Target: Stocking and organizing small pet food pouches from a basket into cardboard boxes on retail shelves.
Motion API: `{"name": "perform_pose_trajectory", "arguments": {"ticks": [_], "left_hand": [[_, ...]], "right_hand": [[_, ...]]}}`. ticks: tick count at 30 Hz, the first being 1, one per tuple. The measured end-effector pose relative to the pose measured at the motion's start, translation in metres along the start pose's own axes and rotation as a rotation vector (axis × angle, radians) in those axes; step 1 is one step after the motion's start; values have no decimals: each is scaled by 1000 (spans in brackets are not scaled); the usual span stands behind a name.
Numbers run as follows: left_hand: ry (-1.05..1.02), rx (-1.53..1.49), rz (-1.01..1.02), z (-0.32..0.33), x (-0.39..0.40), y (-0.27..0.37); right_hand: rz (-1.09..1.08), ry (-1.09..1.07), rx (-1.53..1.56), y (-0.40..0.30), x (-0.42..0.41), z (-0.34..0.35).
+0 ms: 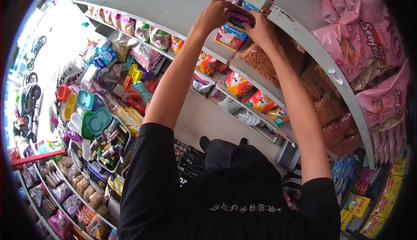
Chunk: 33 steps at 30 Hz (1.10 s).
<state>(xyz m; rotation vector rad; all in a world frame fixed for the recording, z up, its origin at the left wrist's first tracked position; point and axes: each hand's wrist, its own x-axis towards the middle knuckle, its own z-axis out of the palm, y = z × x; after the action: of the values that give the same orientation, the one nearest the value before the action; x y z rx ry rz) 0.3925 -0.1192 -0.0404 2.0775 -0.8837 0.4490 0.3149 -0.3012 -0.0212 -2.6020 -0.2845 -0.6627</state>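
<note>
Both arms reach up to a grey metal shelf (pixel 163 7). My left hand (pixel 213 16) grips one end of a shiny dark purple item (pixel 242 16), perhaps a box or packet. At its other end, the fingers of my right hand (pixel 260 28) close on it. Just below the item stands a Growssy carton (pixel 231 36) with a blue and purple front. More cartons (pixel 249 6) show behind my fingers, partly hidden. Bags of brown kibble (pixel 259 60) lie beneath my right forearm.
Pink cat food bags (pixel 374 41) fill the shelf at right. Red and yellow bags (pixel 236 83) sit on lower shelves. To the left, plastic pet bowls (pixel 99 119) and a basket of bottles (pixel 109 145) crowd the display. A grey tray (pixel 288 155) stands near the floor.
</note>
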Motion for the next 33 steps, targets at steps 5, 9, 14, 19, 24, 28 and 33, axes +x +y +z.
{"name": "perform_pose_trajectory", "arguments": {"ticks": [5, 9, 14, 19, 24, 28, 33], "left_hand": [[197, 30, 29, -12, -20, 22], [186, 129, -149, -44, -67, 56], [358, 193, -467, -82, -157, 112], [624, 423, -800, -103, -285, 189], [829, 632, -1096, -94, -394, 303], [1047, 675, -1252, -73, -467, 396], [1225, 815, -1513, -41, -534, 505]], "right_hand": [[-217, 248, -7, -18, -25, -14], [-249, 208, 79, -45, -51, -30], [-318, 22, 393, -83, -77, -27], [-493, -222, 659, -125, -120, -8], [-613, -553, 877, -176, -197, -2], [-784, -782, 978, -219, -268, 1], [-973, -1078, 998, -280, -350, -27]]}}
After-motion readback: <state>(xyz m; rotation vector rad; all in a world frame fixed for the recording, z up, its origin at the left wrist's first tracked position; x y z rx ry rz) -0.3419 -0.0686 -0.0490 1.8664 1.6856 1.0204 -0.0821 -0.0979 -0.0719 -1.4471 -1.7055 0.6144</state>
